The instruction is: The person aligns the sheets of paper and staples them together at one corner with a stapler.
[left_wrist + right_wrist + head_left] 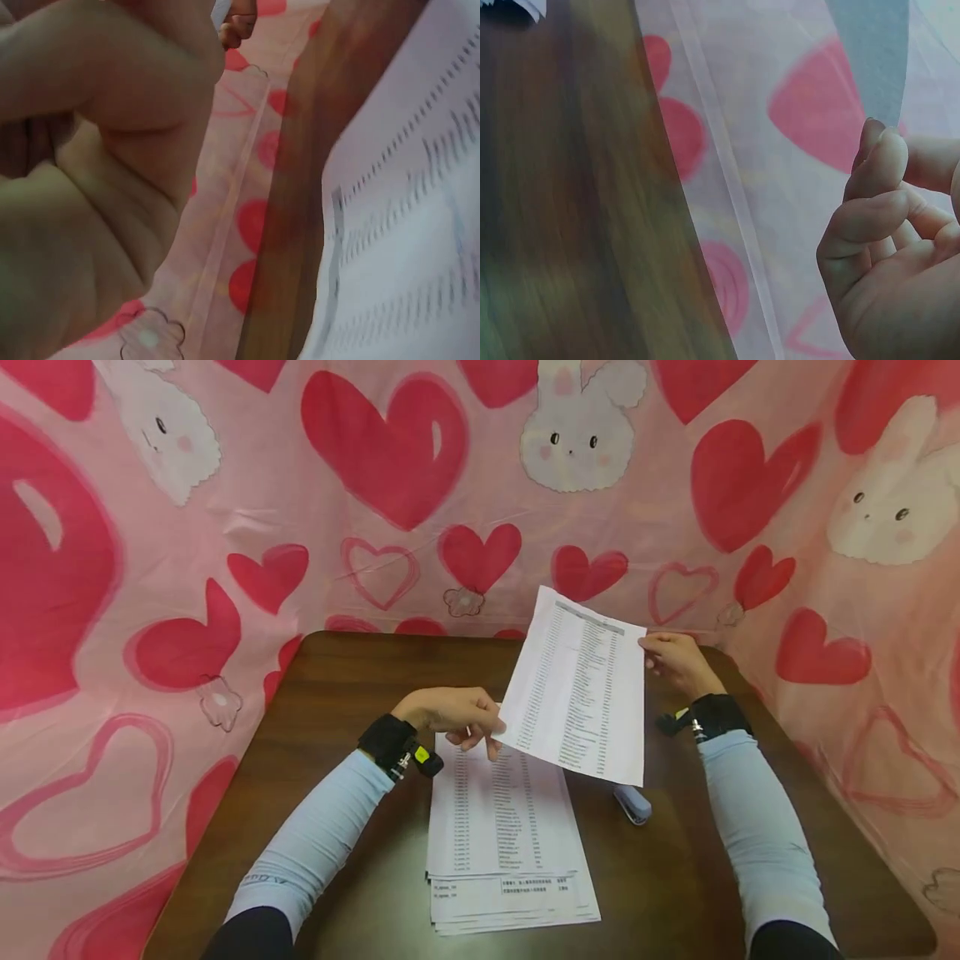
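A printed sheet of paper (577, 689) is held up, tilted, above the table between both hands. My right hand (681, 662) pinches its upper right edge between thumb and fingers; the right wrist view shows the sheet's edge (877, 60) rising from the fingertips. At the lower left corner, my left hand (450, 712) grips the sheet with curled fingers; in the left wrist view that grip is hidden behind the hand (112, 150). Under the left hand lies a stack of printed sheets (495, 827), its lower sheets sticking out at the near edge.
A small light-blue stapler (633, 804) lies on the brown wooden table (360, 893), right of the stack and just below the raised sheet. Behind the table hangs a pink cloth (480, 510) with hearts and rabbits. Each wrist wears a black camera strap (722, 717).
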The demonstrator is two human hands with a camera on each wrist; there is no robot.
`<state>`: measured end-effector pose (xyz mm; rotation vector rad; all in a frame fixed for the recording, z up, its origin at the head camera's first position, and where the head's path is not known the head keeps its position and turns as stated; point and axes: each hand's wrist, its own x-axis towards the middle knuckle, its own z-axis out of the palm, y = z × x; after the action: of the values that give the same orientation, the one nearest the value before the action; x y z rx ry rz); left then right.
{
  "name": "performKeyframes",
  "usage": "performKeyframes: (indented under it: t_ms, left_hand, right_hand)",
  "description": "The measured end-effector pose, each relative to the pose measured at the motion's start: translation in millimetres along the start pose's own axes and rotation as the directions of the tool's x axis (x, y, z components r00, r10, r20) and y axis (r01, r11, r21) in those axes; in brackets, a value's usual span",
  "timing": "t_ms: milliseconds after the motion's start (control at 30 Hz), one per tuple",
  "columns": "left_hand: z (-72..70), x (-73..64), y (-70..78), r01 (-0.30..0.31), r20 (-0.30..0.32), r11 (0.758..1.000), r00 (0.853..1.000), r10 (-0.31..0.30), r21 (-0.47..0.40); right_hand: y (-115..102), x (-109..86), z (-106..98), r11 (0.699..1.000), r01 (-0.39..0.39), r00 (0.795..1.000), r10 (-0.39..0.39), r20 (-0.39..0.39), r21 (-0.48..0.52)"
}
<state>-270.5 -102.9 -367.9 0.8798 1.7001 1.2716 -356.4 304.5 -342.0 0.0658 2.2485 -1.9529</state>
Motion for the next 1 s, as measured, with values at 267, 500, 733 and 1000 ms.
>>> performKeyframes:
  t_ms: [267, 500, 733, 1000]
  left_hand:
    - [3.4, -25.3, -17.8, 0.064, 0.012, 0.997, 0.998, -0.063, -0.052]
    - [13.6, -37.7, -36.8, 0.071, 0.097, 0.994, 0.993, -0.063, -0.082]
    - [22.6, -52.6, -51.5, 0.053, 0.131, 0.989, 0.991, -0.035, -0.138]
    - [37.2, -62.0, -67.6, 0.116, 0.146, 0.974, 0.985, -0.088, -0.195]
  right_hand:
    - [0.4, 22.6, 39.6, 0.999, 0.015, 1.0, -0.014, 0.014, -0.036]
    - [12.5, 32.8, 71.8, 0.985, -0.012, 1.0, 0.016, 0.024, -0.173]
    - [21.2, 34.2, 88.3, 0.979, -0.058, 0.995, 0.072, 0.064, -0.194]
    - [36.0, 30.9, 103.0, 0.968, -0.038, 0.991, 0.068, 0.115, -0.248]
